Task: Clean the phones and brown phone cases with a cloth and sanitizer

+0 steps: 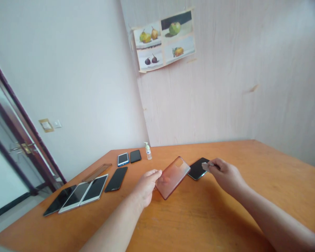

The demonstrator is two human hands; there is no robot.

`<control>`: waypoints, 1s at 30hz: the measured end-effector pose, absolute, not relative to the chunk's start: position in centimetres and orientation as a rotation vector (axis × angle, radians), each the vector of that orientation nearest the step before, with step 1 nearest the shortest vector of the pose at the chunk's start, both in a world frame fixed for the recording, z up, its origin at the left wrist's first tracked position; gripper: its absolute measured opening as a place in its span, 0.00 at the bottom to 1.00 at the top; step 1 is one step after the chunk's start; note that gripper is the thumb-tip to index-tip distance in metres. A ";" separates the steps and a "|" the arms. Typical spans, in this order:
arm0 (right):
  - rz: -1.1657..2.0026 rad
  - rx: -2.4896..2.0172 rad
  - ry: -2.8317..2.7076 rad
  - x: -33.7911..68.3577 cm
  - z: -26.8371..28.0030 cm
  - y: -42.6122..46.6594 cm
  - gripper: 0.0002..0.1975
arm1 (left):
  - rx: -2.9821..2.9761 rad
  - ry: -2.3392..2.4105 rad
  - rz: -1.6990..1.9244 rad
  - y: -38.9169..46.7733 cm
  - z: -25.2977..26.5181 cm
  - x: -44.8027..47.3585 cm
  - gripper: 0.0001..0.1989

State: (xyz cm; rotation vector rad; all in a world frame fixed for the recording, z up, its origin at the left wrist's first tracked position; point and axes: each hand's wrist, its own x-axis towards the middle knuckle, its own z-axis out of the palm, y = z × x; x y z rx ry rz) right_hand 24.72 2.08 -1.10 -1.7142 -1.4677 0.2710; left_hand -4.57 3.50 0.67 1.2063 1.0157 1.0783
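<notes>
A translucent reddish phone case (173,179) with a camera cutout is tilted above the table, and my left hand (146,185) grips its left edge between thumb and fingers. My right hand (227,175) is closed around a small tool (205,166) with a pale, flat end and a dark part by the fingers; its exact kind is unclear. Under that tool a black-screened smartphone (197,171) lies flat on the table, just right of the case. Whether the tool touches the phone cannot be made out.
On the wooden table (157,227), several phones and tablets lie to the left, among them a black phone (116,179) and a white tablet (95,189). Near them is a brownish clear case (97,172). A pump bottle (148,152) stands at the back by the wall.
</notes>
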 end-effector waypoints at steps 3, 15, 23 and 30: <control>0.288 -1.717 -1.442 24.3 -0.8 1.7 0.14 | 1.184 0.997 1.001 3.3 0.3 -4.5 0.15; 0.356 -1.675 -1.476 23.2 -0.8 0.9 0.15 | 1.451 1.059 0.856 3.2 0.4 -4.9 0.18; 0.338 -1.684 -1.490 23.1 -0.8 0.5 0.16 | 1.683 1.211 0.800 3.3 -0.2 -4.9 0.15; 0.325 -1.675 -1.529 23.0 -0.9 0.5 0.17 | 1.825 1.312 0.811 3.8 0.4 -5.7 0.15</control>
